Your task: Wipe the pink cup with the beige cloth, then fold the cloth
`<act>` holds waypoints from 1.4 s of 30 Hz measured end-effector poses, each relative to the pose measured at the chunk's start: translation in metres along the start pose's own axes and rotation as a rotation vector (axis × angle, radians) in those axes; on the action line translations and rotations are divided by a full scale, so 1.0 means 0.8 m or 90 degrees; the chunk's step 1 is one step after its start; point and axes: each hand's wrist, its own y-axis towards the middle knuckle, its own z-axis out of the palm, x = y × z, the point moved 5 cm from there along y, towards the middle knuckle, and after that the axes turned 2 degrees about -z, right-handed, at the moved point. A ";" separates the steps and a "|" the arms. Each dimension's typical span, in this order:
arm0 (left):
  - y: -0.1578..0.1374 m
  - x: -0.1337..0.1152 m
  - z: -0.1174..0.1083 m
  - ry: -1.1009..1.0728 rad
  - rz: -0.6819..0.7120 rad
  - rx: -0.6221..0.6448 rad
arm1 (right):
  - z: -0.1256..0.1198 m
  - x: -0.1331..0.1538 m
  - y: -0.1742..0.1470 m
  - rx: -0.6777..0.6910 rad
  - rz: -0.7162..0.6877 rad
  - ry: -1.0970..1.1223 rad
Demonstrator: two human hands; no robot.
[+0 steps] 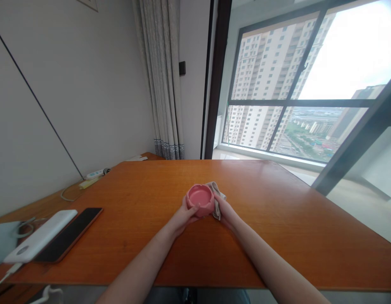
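A round pink ashtray (200,196) with notches in its rim is held over the middle of the wooden table. My left hand (184,214) grips its left and near side, the thumb lying against the front wall. On the other side, my right hand (226,210) is closed on a greyish cloth (217,202) and presses it against the ashtray's right wall. Part of the cloth sticks up behind the ashtray. The right hand's lower fingers are hidden by the cloth.
On the left of the table (144,236) lie a phone (70,234) and a white power bank (41,236) with a cable plugged in. A power strip (95,174) sits by the wall. Behind the table hang a curtain (165,84) and a large window (287,101).
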 end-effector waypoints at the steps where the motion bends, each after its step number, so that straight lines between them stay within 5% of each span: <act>1: -0.001 0.001 0.001 0.009 -0.017 0.014 | -0.001 0.003 0.000 -0.004 -0.012 -0.002; 7: -0.002 -0.001 -0.013 0.071 -0.049 -0.058 | -0.011 0.008 0.004 -0.001 -0.010 -0.009; 10: -0.003 0.001 -0.008 0.048 -0.067 -0.011 | -0.008 0.006 0.005 0.027 -0.012 -0.016; 13: -0.004 -0.004 -0.002 0.016 -0.030 0.017 | 0.001 0.006 0.000 0.049 -0.029 -0.013; 19: -0.002 -0.012 -0.004 -0.023 0.066 -0.049 | 0.011 -0.009 -0.011 0.021 0.044 0.014; 24: 0.003 -0.002 -0.008 0.030 0.015 -0.055 | 0.002 0.002 -0.004 -0.009 -0.025 0.030; 29: 0.004 -0.004 -0.020 0.070 -0.005 -0.109 | -0.002 0.003 0.001 0.005 -0.002 0.011; 36: -0.021 -0.008 0.012 0.056 -0.032 0.121 | -0.010 0.007 0.000 -0.027 -0.003 -0.023; 42: -0.014 -0.006 0.011 -0.010 -0.029 0.103 | -0.006 0.009 -0.001 -0.008 0.012 0.002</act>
